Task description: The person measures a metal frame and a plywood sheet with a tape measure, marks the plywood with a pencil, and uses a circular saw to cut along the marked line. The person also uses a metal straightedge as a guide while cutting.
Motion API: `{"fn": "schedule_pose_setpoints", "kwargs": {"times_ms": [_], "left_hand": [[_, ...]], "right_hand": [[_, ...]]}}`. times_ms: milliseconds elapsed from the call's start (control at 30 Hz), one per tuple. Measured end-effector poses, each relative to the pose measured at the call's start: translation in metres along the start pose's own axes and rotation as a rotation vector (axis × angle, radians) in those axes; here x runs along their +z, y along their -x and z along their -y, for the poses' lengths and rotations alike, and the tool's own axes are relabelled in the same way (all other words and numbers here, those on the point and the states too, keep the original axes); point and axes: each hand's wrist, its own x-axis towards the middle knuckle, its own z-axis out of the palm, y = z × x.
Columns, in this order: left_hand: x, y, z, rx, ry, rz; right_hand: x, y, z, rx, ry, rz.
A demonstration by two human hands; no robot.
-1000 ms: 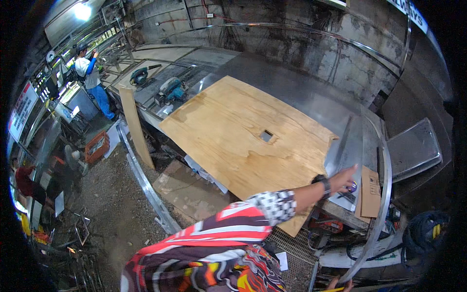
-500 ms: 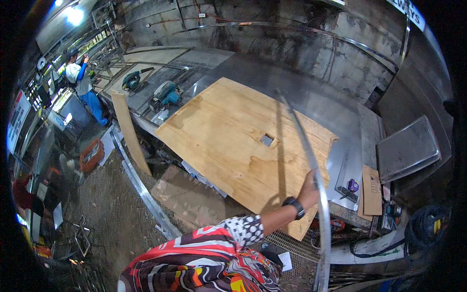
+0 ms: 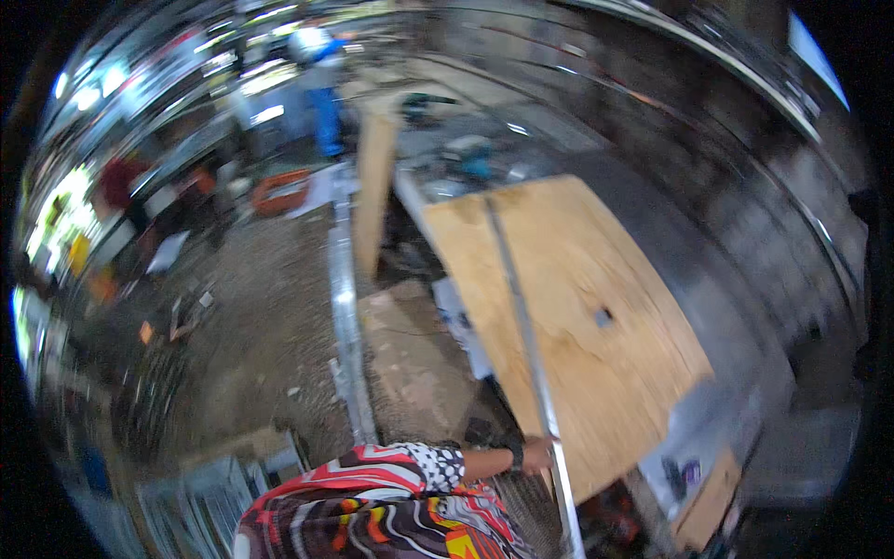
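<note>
i have the left hand (image 3: 536, 455) in the lower middle of the frame, its fingers closed round a long metal strip (image 3: 524, 326). the strip's long axis runs steeply: its far end points to the upper middle, leaning left, and it drops to the bottom edge right of centre, where the frame cuts it. it crosses the left part of a plywood sheet (image 3: 633, 382); with this blur, i can't fairly say whether they touch. left of centre, a second metal length (image 3: 344, 298) runs nearly vertical beside a wooden board (image 3: 375, 186).
</note>
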Motion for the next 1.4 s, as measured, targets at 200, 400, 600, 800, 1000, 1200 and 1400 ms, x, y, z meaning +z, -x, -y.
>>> {"fn": "schedule_pose_setpoints", "kwargs": {"times_ms": [200,400,600,800,1000,1200,1400], "left_hand": [[-0.064,0.008,0.069,0.639,-0.092,-0.423],[-0.188,0.029,0.188,0.686,-0.723,-0.975],[-0.216,0.153,0.317,-0.133,-0.547,-0.648],[-0.278,0.113,0.291,-0.082,-0.512,-0.813],[-0.403,0.052,0.216,0.206,0.502,-0.795],[-0.495,-0.071,0.080,-0.044,0.833,-0.798],[-0.529,-0.088,-0.023,0.032,1.015,-0.629]], "right_hand": [[0.089,-0.140,0.099,-0.317,-0.154,0.237],[0.166,-0.242,0.197,-0.444,-0.241,0.401],[0.201,-0.270,0.207,-0.392,-0.309,0.401],[0.175,-0.245,0.109,0.003,-0.439,0.165],[0.161,-0.141,-0.019,0.785,-0.801,-0.270],[0.200,-0.109,-0.020,1.220,-1.302,-0.220],[0.169,-0.132,0.053,1.017,-1.397,-0.118]]}}
